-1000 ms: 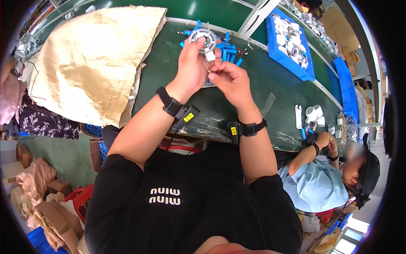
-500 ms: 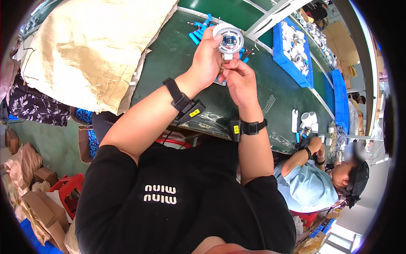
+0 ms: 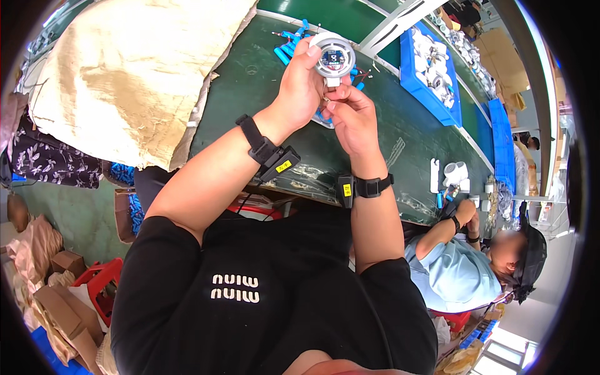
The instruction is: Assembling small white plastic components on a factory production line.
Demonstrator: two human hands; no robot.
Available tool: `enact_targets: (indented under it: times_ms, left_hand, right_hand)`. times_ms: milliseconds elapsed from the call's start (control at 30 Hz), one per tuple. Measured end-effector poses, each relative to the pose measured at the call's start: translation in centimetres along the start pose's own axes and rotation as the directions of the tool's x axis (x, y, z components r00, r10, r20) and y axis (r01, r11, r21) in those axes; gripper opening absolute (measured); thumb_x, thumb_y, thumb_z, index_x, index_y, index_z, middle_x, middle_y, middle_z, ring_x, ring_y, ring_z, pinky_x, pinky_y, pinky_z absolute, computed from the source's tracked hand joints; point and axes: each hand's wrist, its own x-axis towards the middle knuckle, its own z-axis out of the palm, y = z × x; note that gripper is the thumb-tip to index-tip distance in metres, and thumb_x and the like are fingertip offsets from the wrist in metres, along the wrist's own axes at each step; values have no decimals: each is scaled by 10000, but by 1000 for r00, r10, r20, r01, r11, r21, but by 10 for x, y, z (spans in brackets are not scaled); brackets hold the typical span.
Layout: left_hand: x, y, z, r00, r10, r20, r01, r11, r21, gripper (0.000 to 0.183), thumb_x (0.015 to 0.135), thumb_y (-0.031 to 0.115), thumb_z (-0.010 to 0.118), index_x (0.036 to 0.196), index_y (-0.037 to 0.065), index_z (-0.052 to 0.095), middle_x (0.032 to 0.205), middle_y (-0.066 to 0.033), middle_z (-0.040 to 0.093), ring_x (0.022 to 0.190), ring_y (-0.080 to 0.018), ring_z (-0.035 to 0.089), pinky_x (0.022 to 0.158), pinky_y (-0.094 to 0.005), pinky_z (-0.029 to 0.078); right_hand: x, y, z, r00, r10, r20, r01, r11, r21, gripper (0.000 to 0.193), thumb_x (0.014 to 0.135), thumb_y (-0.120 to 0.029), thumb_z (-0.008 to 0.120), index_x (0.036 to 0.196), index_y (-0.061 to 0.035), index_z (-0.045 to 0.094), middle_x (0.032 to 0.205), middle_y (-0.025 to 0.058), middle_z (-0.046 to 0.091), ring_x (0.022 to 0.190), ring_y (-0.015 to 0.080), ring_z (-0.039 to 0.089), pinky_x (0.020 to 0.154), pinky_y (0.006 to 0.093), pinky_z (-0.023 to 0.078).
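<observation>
My left hand [image 3: 299, 89] is closed around a round white plastic housing [image 3: 335, 39] with a grey ring, its thumb over the rim. Inside the ring sits a dark circuit board [image 3: 333, 58] with a small lit display. A short white stub [image 3: 332, 82] points toward me from the housing. Just below it, my right hand [image 3: 354, 119] is in a pinch, thumb against forefinger. Something small and thin seems to be between those fingertips, too small to name. Beyond the hands, blue cylindrical cells with wires [image 3: 287, 50] lie on the green table [image 3: 240, 94].
Brown wrapping paper [image 3: 131, 75] covers the table's left side. At the far right stands a blue tray [image 3: 453, 115] of white parts, beside a metal post [image 3: 400, 28]. A co-worker in a light blue shirt [image 3: 453, 275] sits to my right, near white parts [image 3: 455, 174].
Both hands and the housing have shifted slightly to the left. The lit display on the board shows brighter and more clearly now. My grips look the same.
</observation>
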Motion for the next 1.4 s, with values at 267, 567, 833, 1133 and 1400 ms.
enact_targets:
  times_ms: [267,567,833,1133,1400]
  left_hand:
    - [2,2,-1,1000,-1,-15,1,1000,-3,702,996,648,458,1272,14,578,920,-119,672,744,-183,628,652,-321,535]
    - [0,1,-2,999,-36,17,35,999,42,723,972,677,475,1253,25,609,897,-97,677,742,-173,628,665,-318,532]
    - [-1,0,-7,999,-49,11,49,999,23,669,984,615,497,1254,14,615,893,-103,675,756,-179,634,676,-325,540]
    - [6,23,-7,978,53,201,-107,958,267,501,969,216,678,1402,-7,563,1305,-160,673,1081,-230,680,933,-376,561]
    - [87,76,-1,988,64,-143,12,880,475,280,978,210,765,1214,78,692,1017,-1,670,828,-129,611,748,-263,519]
  right_hand:
    - [-2,-6,5,1000,15,8,-14,999,-52,162,907,82,676,1045,1,703,1045,92,729,857,165,666,751,321,543]
    - [-1,-1,-1,1000,22,5,-22,995,-99,156,914,81,658,1048,11,696,1059,98,718,878,180,667,772,328,539]
    - [0,2,-1,1000,27,-11,-28,989,-144,160,918,76,661,1063,21,702,1058,93,719,877,176,671,776,330,540]
    - [11,-1,-7,988,-137,-77,123,980,-158,96,913,-50,702,984,-3,745,912,51,729,826,136,650,740,286,504]
    - [20,13,-5,847,-519,-111,343,694,-633,173,830,-122,781,741,-13,682,710,75,658,665,152,627,617,323,493]
